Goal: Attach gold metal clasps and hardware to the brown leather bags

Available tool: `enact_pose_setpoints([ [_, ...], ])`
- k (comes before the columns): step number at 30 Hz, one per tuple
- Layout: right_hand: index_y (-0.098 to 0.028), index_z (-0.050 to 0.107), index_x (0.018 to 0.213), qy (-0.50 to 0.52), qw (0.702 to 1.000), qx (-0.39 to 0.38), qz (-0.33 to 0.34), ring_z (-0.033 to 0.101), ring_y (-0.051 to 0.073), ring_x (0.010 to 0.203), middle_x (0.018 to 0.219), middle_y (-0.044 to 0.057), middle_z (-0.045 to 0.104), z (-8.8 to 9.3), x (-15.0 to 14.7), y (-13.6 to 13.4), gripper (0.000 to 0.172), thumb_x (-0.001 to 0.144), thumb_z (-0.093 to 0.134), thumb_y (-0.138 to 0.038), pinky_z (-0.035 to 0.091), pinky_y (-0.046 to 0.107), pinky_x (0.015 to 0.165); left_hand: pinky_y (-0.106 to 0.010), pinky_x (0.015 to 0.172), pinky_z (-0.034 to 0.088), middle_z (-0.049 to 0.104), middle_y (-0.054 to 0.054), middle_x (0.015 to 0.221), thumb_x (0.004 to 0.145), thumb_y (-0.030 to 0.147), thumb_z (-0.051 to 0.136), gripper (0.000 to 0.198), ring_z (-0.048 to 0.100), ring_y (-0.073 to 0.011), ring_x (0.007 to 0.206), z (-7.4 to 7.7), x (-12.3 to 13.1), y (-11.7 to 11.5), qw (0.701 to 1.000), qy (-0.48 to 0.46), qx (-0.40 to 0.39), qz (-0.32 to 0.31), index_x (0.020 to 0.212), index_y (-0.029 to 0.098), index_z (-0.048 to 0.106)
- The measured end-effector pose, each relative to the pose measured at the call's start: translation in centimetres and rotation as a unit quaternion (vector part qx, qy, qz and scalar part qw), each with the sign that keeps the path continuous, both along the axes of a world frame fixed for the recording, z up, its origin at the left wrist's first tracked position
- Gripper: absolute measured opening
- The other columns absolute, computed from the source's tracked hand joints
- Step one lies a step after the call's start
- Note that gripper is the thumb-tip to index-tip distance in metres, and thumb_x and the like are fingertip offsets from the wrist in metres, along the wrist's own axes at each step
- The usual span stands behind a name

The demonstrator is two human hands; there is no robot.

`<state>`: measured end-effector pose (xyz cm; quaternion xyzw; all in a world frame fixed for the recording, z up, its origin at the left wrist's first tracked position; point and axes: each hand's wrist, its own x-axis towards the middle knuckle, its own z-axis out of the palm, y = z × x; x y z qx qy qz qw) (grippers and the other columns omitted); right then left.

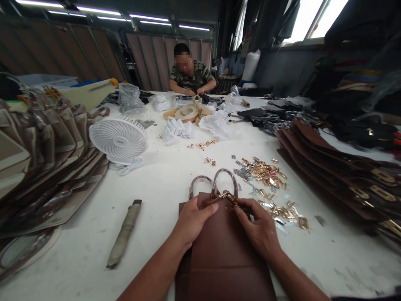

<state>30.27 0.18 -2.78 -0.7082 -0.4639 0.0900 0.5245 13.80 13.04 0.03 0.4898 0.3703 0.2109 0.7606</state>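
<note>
A brown leather bag lies flat on the white table in front of me, its two wrapped handles pointing away. My left hand rests on the bag's top edge, thumb and fingers pinching the flap. My right hand grips the top edge on the other side, fingers closed round a small gold metal clasp at the flap. A heap of loose gold and silver clasp parts lies just beyond my right hand.
Stacks of brown bags line the left and right. A white desk fan lies at the left, a wrapped tool nearer me. Another person works at the far end among white cloths and straps.
</note>
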Motion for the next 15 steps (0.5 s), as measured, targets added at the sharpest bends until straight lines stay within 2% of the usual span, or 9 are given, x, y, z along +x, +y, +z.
enact_pose_setpoints([
  [4,-0.028,0.07,0.113,-0.032,0.999,0.018,0.026,0.066,0.02,0.097,0.109,-0.001,0.07,-0.3,0.1,0.0,0.016,0.099,0.066,-0.031,0.052,0.03,0.087,-0.036,0.091,0.057,0.074,-0.014,0.115,0.078,0.035,0.086,0.052,0.072,-0.0292,0.101,-0.4,-0.3,0.6,0.996,-0.063,-0.065,-0.014,0.123,0.014,0.07],
  [8,-0.029,0.07,0.115,-0.07,0.996,0.025,0.054,0.067,0.019,0.1,0.114,-0.001,0.07,-0.1,0.6,0.0,0.015,0.1,0.067,-0.027,0.054,0.03,0.089,-0.035,0.091,0.057,0.074,-0.016,0.113,0.077,0.032,0.087,0.051,0.073,-0.0285,0.099,-0.4,-0.4,1.1,0.987,-0.094,-0.128,-0.034,0.121,0.012,0.071],
  [12,-0.031,0.07,0.119,-0.112,0.988,0.01,0.102,0.067,0.021,0.107,0.119,0.001,0.07,0.8,1.3,0.3,0.019,0.102,0.064,-0.025,0.054,0.034,0.094,-0.035,0.086,0.058,0.075,-0.017,0.107,0.073,0.03,0.089,0.048,0.074,-0.0269,0.089,-0.2,-0.4,1.2,0.981,-0.109,-0.155,-0.032,0.115,0.011,0.074],
  [15,-0.03,0.071,0.12,-0.132,0.982,-0.028,0.135,0.068,0.023,0.103,0.115,0.002,0.071,1.8,1.6,0.8,0.019,0.103,0.061,-0.025,0.056,0.035,0.09,-0.036,0.085,0.059,0.076,-0.016,0.104,0.07,0.029,0.091,0.05,0.074,-0.027,0.085,-0.2,-0.4,1.1,0.98,-0.112,-0.161,-0.026,0.113,0.01,0.074],
])
